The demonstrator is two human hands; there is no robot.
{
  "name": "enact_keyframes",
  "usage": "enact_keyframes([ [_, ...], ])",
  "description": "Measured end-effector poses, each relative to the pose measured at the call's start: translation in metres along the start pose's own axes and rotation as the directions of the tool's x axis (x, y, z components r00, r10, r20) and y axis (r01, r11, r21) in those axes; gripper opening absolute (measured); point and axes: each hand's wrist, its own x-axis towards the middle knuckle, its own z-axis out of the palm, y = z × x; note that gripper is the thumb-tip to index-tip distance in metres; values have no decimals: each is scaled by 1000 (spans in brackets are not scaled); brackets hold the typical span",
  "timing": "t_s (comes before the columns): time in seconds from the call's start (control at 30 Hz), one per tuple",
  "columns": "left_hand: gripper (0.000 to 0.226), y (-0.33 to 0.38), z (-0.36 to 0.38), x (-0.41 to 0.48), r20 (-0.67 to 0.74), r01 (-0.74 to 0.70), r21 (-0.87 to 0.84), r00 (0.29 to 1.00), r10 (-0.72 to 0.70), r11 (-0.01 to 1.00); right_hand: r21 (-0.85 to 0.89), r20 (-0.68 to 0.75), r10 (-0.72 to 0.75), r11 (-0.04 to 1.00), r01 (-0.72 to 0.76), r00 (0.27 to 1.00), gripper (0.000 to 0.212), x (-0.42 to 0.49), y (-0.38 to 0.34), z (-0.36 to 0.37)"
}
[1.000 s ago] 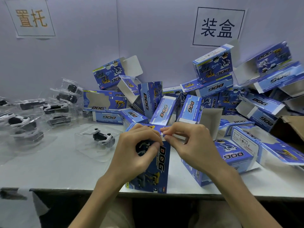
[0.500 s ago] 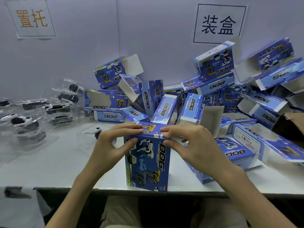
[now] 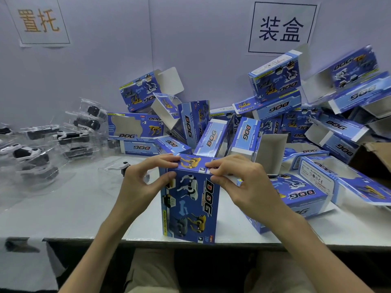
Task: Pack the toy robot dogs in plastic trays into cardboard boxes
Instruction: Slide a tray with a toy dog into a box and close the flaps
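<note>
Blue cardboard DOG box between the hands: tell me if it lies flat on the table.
No, the blue cardboard DOG box stands upright on one end on the white table.

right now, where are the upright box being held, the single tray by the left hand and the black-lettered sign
upright box (image 3: 190,208): head view, printed front face
single tray (image 3: 116,167): head view, clear plastic over white dog
black-lettered sign (image 3: 281,28): head view, middle of the paper

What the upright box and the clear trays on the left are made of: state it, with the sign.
The upright box: printed cardboard, smooth, probably lightly glossy; a nearby open flap shows plain grey-white board inside. The clear trays: thin moulded plastic, transparent and shiny; toy dogs show through, edges glint.
</note>
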Motion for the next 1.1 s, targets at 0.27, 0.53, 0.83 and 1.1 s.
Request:
enact_keyframes([
  [0.27,15,-5,1,-3,-21,-22,2,1000,22,1000,-23,-106,-38,999,36,994,7,-10,4,12],
  [0.53,18,-10,6,-5,-44,15,-76,999,-18,997,110,-107,86,991,-74,991,28,-17,5,19],
  [0.83,68,-10,-2,5,171,339,-178,935,-310,924,217,-88,169,965,-147,982,21,-14,-1,16],
  [1.1,61,27,5,-13,68,70,42,995,-72,997,640,178,686,464,-613,705,52,-21,-3,-6],
])
